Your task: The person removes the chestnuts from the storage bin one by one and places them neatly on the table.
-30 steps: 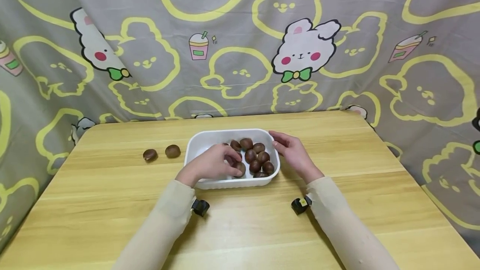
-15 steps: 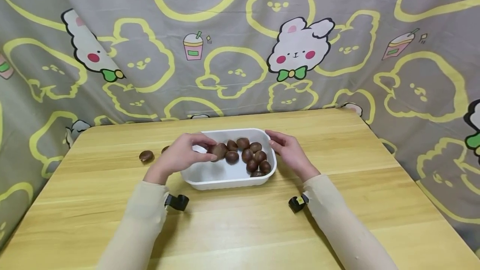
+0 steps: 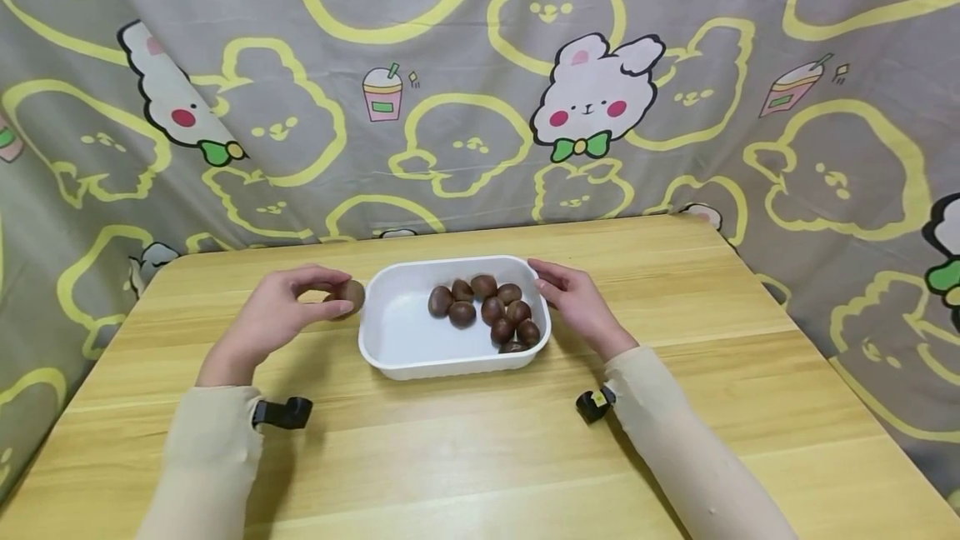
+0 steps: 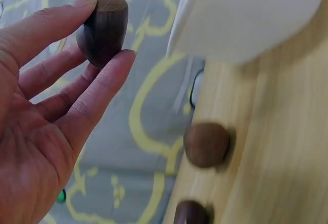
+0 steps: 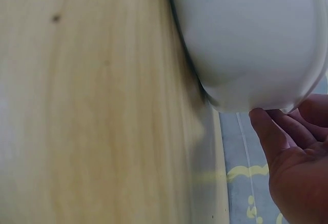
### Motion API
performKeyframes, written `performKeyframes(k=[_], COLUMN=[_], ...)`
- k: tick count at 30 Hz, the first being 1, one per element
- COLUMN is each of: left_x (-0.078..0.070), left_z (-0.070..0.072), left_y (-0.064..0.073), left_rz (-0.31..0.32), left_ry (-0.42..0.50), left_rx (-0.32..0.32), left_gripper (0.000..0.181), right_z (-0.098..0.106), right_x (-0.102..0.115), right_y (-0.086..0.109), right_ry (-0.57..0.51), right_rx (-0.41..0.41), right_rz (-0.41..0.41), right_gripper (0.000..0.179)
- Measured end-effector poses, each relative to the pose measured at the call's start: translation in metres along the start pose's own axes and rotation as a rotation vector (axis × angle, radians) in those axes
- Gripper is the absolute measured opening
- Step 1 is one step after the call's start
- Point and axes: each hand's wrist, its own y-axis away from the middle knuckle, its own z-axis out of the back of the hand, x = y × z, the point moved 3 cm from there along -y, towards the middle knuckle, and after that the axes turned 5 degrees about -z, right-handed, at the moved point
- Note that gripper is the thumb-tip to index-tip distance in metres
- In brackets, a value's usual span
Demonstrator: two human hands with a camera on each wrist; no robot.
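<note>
The left hand (image 3: 281, 307) bends its thumb and fingertips round 1 brown chestnut (image 4: 102, 32), the gap between them no wider than the chestnut itself. The shell looks smooth and rounded, so an uneven squeeze could let it pop out and roll toward the table's left or far edge. This chestnut is just off the left end of the white tray (image 3: 457, 368), apparently above the table (image 3: 480, 457).

The left wrist view shows 2 loose chestnuts, the nearer (image 4: 206, 145) and the farther (image 4: 189, 214), on the table near its far edge; a low sweep of that hand could knock either.

The right hand (image 3: 577, 302) lies with fingers loosely extended, touching the outside of the tray at its far right corner; I see no firm grip, and whether a fingertip hooks the rim I cannot tell. Too hard a push there could slide the tray left into the other hand.

Inside, 10 chestnuts (image 3: 492, 309) cluster toward the right end; a jolt might roll them. Beyond the table's far edge hangs a patterned curtain (image 3: 480, 40).
</note>
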Motion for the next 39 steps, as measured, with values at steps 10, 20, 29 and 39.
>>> performKeyframes(k=[10,20,29,39], left_x=[0.036,0.072,0.094,0.109], left_z=[0.039,0.066,0.077,0.068], left_y=[0.028,0.039,0.050,0.050], left_rz=[0.128,0.218,0.312,0.312], left_ry=[-0.049,-0.132,-0.118,-0.146], left_rx=[-0.085,-0.093,-0.011,0.030], left_gripper=[0.056,0.061,0.069,0.069], right_z=[0.000,0.001,-0.002,0.000], right_x=[-0.001,0.000,0.001,-0.001], right_y=[-0.001,0.000,-0.003,-0.003], right_ry=[0.005,0.013,0.007,0.018], right_rx=[0.010,-0.002,0.009,0.008], right_rz=[-0.003,-0.004,-0.008,-0.009], right_gripper=[0.041,0.041,0.041,0.041])
